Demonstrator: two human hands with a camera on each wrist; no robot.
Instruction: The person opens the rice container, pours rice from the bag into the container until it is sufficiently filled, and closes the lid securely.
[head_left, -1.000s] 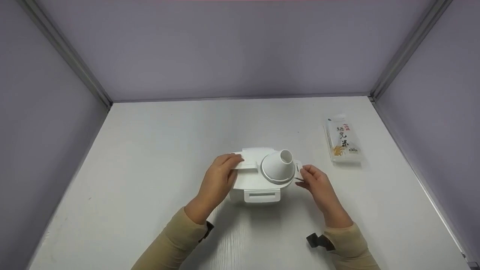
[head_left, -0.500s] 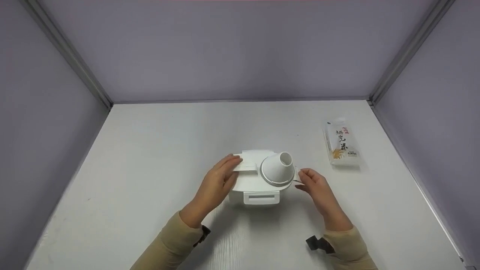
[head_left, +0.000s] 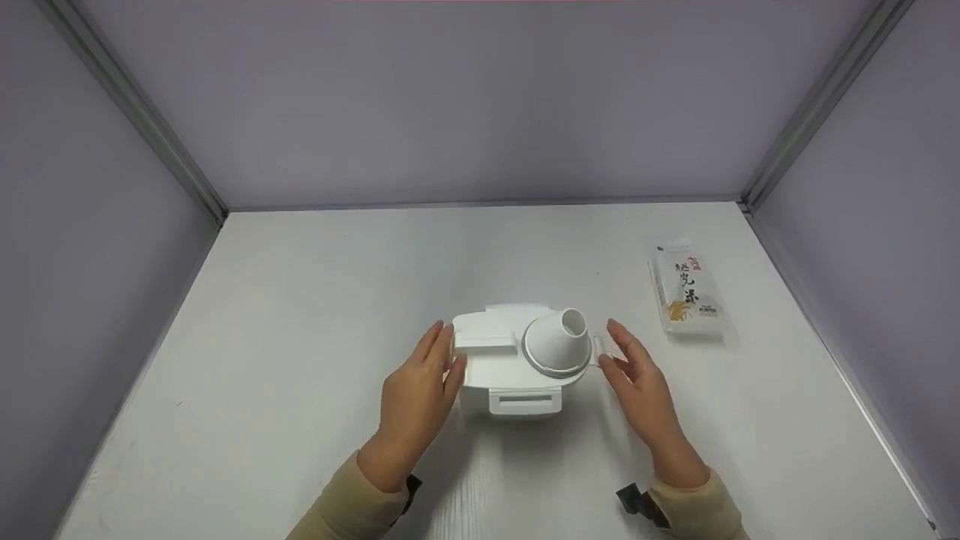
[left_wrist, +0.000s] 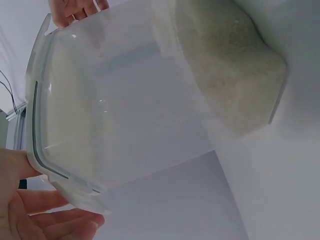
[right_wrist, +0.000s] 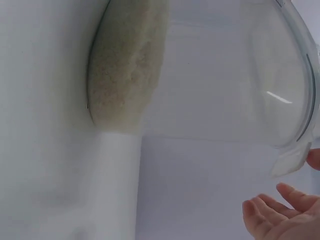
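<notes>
A clear plastic rice container [left_wrist: 145, 100] stands upright with rice [right_wrist: 125, 75] in its bottom. Its white lid [head_left: 491, 371] carries a cone-shaped spout [head_left: 555, 341] and a raised handle [head_left: 484, 343]. My left hand [head_left: 416, 397] touches the lid's left end, thumb on the rim and fingers loosely extended beside the raised left latch [left_wrist: 77, 197]. At the other end, my right hand [head_left: 645, 397] has its thumb against the right latch [right_wrist: 292, 160], which sticks outward; the other fingers are spread apart from it. The front latch [head_left: 525, 401] also juts out.
A packed bag of rice [head_left: 686, 292] lies on the white table [head_left: 300, 315], right of and behind the container. Grey panels [head_left: 480, 105] enclose the table at the back and sides.
My left hand has slid off the handle area to the lid's left end. My right fingers have let go of the right latch and spread, leaving the thumb against it.
</notes>
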